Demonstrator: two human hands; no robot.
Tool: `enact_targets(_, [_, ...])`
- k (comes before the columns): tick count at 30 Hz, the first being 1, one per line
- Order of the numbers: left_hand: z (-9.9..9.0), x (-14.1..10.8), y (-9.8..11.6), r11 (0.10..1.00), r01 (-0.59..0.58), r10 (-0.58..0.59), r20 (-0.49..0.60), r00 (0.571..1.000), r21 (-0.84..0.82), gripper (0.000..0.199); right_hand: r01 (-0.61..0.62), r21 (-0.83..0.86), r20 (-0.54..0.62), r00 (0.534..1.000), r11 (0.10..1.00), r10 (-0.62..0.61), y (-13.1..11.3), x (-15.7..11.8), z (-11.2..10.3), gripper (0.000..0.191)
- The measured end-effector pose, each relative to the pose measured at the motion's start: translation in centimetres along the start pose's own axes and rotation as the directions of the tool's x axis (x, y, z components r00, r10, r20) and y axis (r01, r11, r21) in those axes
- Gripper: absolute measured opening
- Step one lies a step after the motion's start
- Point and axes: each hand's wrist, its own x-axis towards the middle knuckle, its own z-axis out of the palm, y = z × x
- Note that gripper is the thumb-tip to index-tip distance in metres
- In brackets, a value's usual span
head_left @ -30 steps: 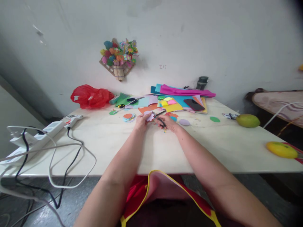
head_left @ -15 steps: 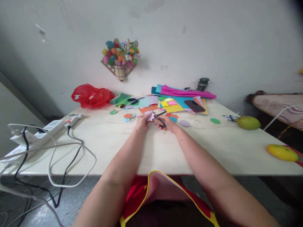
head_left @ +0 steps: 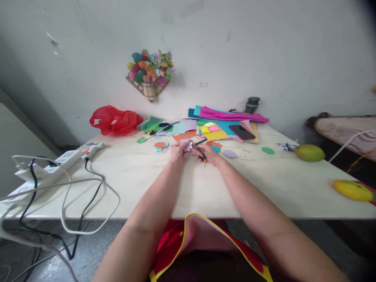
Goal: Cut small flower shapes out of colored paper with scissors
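Note:
Over the middle of the table, my left hand (head_left: 178, 152) pinches a lilac paper flower (head_left: 187, 146) with a scalloped edge. My right hand (head_left: 210, 156) is closed round the dark handles of a pair of scissors (head_left: 200, 152), whose blades reach left to the flower's right edge. Orange and blue paper flowers (head_left: 216, 146) lie just behind my right hand. To the left sits a small pile of cut paper flowers (head_left: 160, 146). A lilac paper oval (head_left: 229, 154) rests to the right, and tiny scraps lie under the scissors.
Coloured paper sheets (head_left: 217, 134), a phone (head_left: 242, 132) and a second pair of scissors (head_left: 166, 126) lie at the back. A red plastic bag (head_left: 115, 120) is at the back left. Power strips (head_left: 47, 176) with loose cables line the left; a green mango (head_left: 309, 152) and a yellow fruit (head_left: 353, 190) lie right.
The scissor blades have closed slightly against the lilac flower's edge. Both hands stay in nearly the same place; the whole view has shifted a little.

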Motion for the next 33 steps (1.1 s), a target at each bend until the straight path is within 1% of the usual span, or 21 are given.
enact_targets(4, [-0.1,0.2,0.1,0.998,0.026,-0.026,-0.003,1.0,0.06,0.034,0.0,0.014,-0.018,1.0,1.0,0.0,-0.3,-0.2,0.1,0.023])
enact_targets(7, [-0.4,0.5,-0.1,0.994,0.018,-0.017,-0.012,1.0,0.107,0.038,-0.014,0.018,-0.03,0.999,1.0,0.014,-0.6,-0.3,0.3,0.024])
enact_targets(13, [-0.9,1.0,-0.7,0.991,-0.024,0.012,0.092,0.996,0.131,0.046,-0.031,0.008,-0.051,0.998,0.999,0.031,-0.5,-0.2,0.1,0.022])
enact_targets(16, [-0.9,0.9,-0.6,0.991,-0.021,0.005,0.117,0.993,0.134,0.046,-0.029,0.01,-0.047,0.998,1.0,0.03,-0.5,-0.2,0.0,0.022])
enact_targets(21, [-0.8,0.7,-0.2,0.993,0.02,-0.032,0.105,0.994,0.113,0.045,-0.038,0.02,-0.063,0.997,0.999,0.039,-0.9,-0.5,0.1,0.026])
enact_targets(26, [-0.6,0.4,-0.1,0.994,0.048,-0.055,0.07,0.996,0.1,0.04,-0.036,0.033,-0.05,0.998,0.999,0.038,-1.1,-0.8,0.1,0.027])
enact_targets(30, [-0.3,0.1,0.2,0.997,0.05,-0.053,0.051,0.997,0.058,0.038,-0.035,0.033,-0.032,0.999,0.999,0.036,-1.1,-0.9,0.0,0.025])
enact_targets(33, [-0.3,-0.1,0.5,0.997,0.053,-0.056,0.055,0.997,0.058,0.036,-0.03,0.043,-0.017,0.999,0.999,0.031,-1.1,-1.0,-0.2,0.02])
